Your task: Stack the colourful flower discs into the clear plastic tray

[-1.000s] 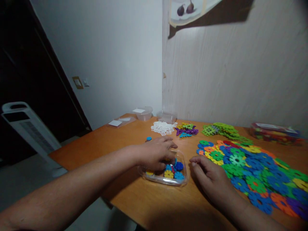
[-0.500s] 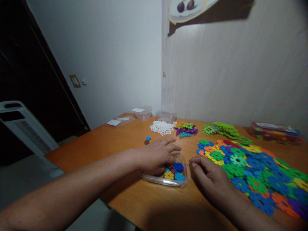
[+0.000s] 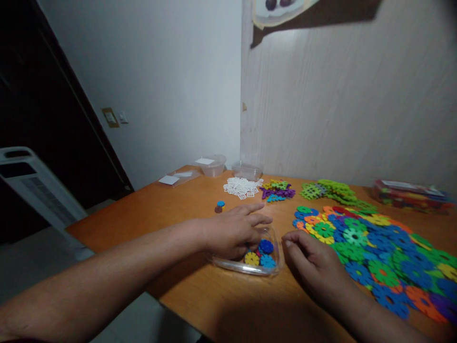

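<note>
A clear plastic container (image 3: 246, 270) sits on the table in front of me with several small notched discs in it. Among them are a yellow disc (image 3: 252, 258), a light blue disc (image 3: 267, 261) and a dark blue disc (image 3: 266, 246). My left hand (image 3: 235, 233) reaches over the container with two fingers spread outward; the others bend down into it, and their tips and the thumb are partly hidden. Just right of the rim, my right hand (image 3: 314, 264) rests on its side with curled fingers, thumb close to the index finger and nothing visible between them.
Large colourful flower-shaped discs (image 3: 389, 257) spread across the right side. Behind lie white pieces (image 3: 243, 187), purple and yellow pieces (image 3: 278, 190) and lime-green pieces (image 3: 333, 190). Clear tubs (image 3: 212, 166), a filled box (image 3: 412, 195) and small loose discs (image 3: 219, 207) are on the table (image 3: 143, 214).
The view has shifted slightly. Both hands stay in nearly the same places, the left over the container and the right beside it.
</note>
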Available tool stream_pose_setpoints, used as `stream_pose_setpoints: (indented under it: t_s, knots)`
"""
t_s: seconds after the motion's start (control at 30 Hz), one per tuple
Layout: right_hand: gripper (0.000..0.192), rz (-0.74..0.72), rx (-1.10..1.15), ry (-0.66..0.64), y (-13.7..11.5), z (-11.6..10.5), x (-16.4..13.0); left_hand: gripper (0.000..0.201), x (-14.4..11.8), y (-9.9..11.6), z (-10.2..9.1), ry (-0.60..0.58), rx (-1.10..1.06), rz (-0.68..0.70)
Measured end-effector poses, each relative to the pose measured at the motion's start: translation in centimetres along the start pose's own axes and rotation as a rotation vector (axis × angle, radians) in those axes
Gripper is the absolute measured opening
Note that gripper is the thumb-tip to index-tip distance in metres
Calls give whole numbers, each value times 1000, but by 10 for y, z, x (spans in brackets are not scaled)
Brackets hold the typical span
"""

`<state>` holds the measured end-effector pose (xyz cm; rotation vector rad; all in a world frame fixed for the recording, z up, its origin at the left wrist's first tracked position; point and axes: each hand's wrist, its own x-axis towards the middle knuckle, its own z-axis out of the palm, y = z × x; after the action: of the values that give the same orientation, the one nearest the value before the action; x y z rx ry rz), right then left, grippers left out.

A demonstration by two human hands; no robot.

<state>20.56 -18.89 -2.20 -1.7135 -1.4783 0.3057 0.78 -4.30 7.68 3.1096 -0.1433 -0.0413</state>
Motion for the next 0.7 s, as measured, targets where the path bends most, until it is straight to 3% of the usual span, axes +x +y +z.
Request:
stream_pose_setpoints:
  t_s: [0.13, 0.3, 0.5, 0.7]
  knots:
    - [22, 13, -3, -10, -1, -1, 1, 11, -7, -4, -9, 44, -118, -90]
    - [22, 10, -14, -17, -2, -1, 2, 9, -12, -19, -15, 201, -228, -283]
    - [22, 9, -14, -22, 1, 1, 1, 8, -3, -20, -4, 201, -216, -405]
    - [22, 8, -23, -31, 1, 0, 0, 9, 0, -20, 8, 240, -192, -435]
